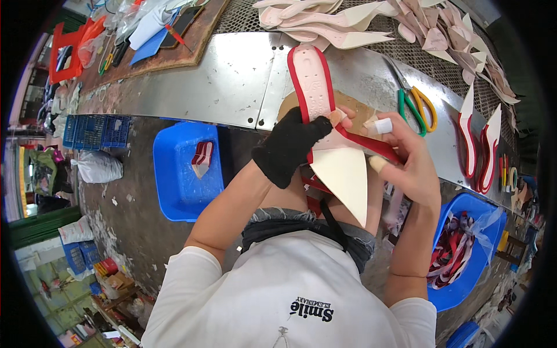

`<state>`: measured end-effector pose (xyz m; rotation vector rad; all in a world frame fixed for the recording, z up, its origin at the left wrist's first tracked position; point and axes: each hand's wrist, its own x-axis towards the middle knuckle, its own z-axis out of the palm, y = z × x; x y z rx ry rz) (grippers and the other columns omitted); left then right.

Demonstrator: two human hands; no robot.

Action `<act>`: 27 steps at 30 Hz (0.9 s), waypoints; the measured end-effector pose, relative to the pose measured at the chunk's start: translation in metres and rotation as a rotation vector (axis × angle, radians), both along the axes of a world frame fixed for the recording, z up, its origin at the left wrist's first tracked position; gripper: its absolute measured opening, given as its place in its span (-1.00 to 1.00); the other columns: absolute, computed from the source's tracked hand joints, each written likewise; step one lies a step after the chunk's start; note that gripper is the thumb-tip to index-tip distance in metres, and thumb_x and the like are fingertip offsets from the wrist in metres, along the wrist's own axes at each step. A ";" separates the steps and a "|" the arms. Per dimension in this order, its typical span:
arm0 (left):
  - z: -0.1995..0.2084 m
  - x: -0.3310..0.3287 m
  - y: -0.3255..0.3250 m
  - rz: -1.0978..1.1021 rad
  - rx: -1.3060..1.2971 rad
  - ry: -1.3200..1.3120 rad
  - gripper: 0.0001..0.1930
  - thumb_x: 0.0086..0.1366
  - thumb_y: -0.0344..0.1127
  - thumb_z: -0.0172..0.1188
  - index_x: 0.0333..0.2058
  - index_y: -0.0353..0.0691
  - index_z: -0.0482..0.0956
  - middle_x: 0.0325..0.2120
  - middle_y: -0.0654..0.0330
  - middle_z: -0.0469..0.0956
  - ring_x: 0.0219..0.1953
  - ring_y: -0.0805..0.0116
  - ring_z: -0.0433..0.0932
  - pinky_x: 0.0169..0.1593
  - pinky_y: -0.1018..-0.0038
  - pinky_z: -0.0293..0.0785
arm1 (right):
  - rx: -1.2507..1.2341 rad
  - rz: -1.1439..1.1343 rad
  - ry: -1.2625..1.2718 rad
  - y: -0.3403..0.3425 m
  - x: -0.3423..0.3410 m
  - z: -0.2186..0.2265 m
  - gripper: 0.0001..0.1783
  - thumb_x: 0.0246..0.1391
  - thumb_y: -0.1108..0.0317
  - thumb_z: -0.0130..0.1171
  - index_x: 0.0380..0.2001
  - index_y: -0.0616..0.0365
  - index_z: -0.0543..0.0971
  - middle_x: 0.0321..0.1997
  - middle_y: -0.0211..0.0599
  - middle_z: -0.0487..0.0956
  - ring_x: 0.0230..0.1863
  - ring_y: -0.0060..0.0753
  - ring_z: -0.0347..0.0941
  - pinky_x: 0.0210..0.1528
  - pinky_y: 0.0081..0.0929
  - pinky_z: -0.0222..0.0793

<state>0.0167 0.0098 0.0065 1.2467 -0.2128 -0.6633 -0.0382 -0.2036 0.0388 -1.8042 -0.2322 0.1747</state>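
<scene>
At my left, a blue plastic bin (174,194) stands on the floor with a small red-and-white bundle (202,158) inside. My left hand (290,145), in a black glove that leaves the thumb tip bare, grips the pale pointed insole (341,168) at its waist. The insole spans the near edge of the metal bench (226,75) and my lap, rounded heel far, bare toe near. Red binding borders the heel; its free length (371,142) runs rightward to my right hand (412,165), pinched between taped fingers and thumb. I judge this to be the edge-binding step; the next move calls for even tension, guiding the strip along the right edge. Farther right lie scissors (419,107) and two red-edged insoles (479,145); nearer, another blue bin (492,232) holds tangled strips (452,249).
</scene>
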 end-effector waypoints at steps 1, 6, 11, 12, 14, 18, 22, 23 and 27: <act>0.001 0.000 0.000 0.003 -0.033 0.030 -0.67 0.31 -0.21 0.07 -0.13 -0.39 0.45 -0.06 0.08 0.48 -0.14 0.33 0.54 -0.07 0.40 0.52 | -0.022 -0.033 -0.019 -0.002 -0.001 -0.001 -0.72 -0.05 0.50 0.17 -0.20 0.28 0.48 -0.24 -0.42 0.50 -0.25 -0.68 0.42 -0.18 -0.69 0.31; 0.001 -0.004 -0.006 0.123 -0.149 0.135 -0.71 0.31 -0.20 0.07 -0.21 -0.38 0.46 -0.14 0.06 0.51 -0.22 0.30 0.58 -0.12 0.41 0.54 | 0.246 -0.246 0.079 0.008 -0.006 -0.029 -0.85 0.00 0.50 0.18 -0.30 0.28 0.54 -0.35 -0.44 0.55 -0.32 -0.68 0.45 -0.23 -0.67 0.34; -0.004 -0.014 -0.013 0.266 -0.120 0.071 -0.73 0.30 -0.22 0.10 -0.22 -0.35 0.44 -0.27 0.00 0.55 -0.24 0.29 0.58 -0.16 0.41 0.54 | 0.285 -0.286 0.073 0.010 -0.014 -0.033 -0.89 0.03 0.48 0.18 -0.34 0.27 0.56 -0.39 -0.46 0.56 -0.36 -0.66 0.47 -0.25 -0.67 0.36; -0.005 -0.015 -0.014 0.287 -0.138 0.054 -0.73 0.30 -0.22 0.10 -0.22 -0.35 0.44 -0.29 -0.02 0.55 -0.24 0.28 0.58 -0.16 0.40 0.54 | 0.244 -0.253 0.066 0.009 -0.015 -0.031 -0.87 0.03 0.48 0.18 -0.32 0.27 0.56 -0.37 -0.44 0.57 -0.34 -0.65 0.47 -0.22 -0.66 0.36; -0.007 -0.016 -0.013 0.253 -0.049 0.104 -0.74 0.30 -0.23 0.11 -0.21 -0.34 0.43 -0.29 0.00 0.55 -0.24 0.27 0.58 -0.14 0.37 0.54 | 0.175 -0.175 0.053 0.002 -0.013 -0.027 -0.84 0.04 0.47 0.18 -0.28 0.28 0.56 -0.34 -0.39 0.59 -0.29 -0.64 0.48 -0.16 -0.65 0.37; -0.012 -0.018 -0.005 0.145 -0.217 0.273 -0.72 0.29 -0.21 0.12 -0.20 -0.33 0.42 -0.28 0.01 0.55 -0.23 0.24 0.58 -0.12 0.33 0.53 | 0.163 -0.123 -0.036 -0.028 0.007 -0.035 -0.71 0.01 0.33 0.20 -0.19 0.21 0.54 -0.24 -0.41 0.56 -0.22 -0.65 0.45 -0.15 -0.59 0.36; -0.013 -0.031 0.005 0.221 -0.256 0.349 -0.66 0.27 -0.12 0.15 -0.17 -0.27 0.39 -0.22 0.05 0.51 -0.17 0.24 0.55 -0.10 0.35 0.53 | -0.911 -0.592 -0.425 -0.083 0.035 -0.059 -0.64 -0.14 0.42 0.18 -0.20 0.32 0.51 -0.36 -0.10 0.50 -0.32 -0.22 0.47 -0.21 -0.47 0.35; -0.014 -0.034 0.006 0.217 -0.282 0.393 -0.67 0.27 -0.11 0.15 -0.17 -0.23 0.39 -0.23 0.12 0.50 -0.17 0.29 0.55 -0.10 0.39 0.53 | -1.029 -0.598 -0.463 -0.088 0.041 -0.067 -0.64 -0.16 0.43 0.19 -0.21 0.34 0.51 -0.37 -0.06 0.48 -0.34 -0.16 0.46 -0.24 -0.45 0.35; -0.018 -0.045 0.007 0.279 -0.515 0.438 -0.70 0.27 -0.17 0.16 -0.17 -0.28 0.42 -0.26 0.07 0.53 -0.16 0.24 0.56 -0.10 0.33 0.54 | -1.014 -0.565 -0.374 -0.097 0.052 -0.071 -0.63 -0.19 0.42 0.18 -0.27 0.42 0.47 -0.35 -0.02 0.47 -0.34 -0.15 0.44 -0.24 -0.34 0.36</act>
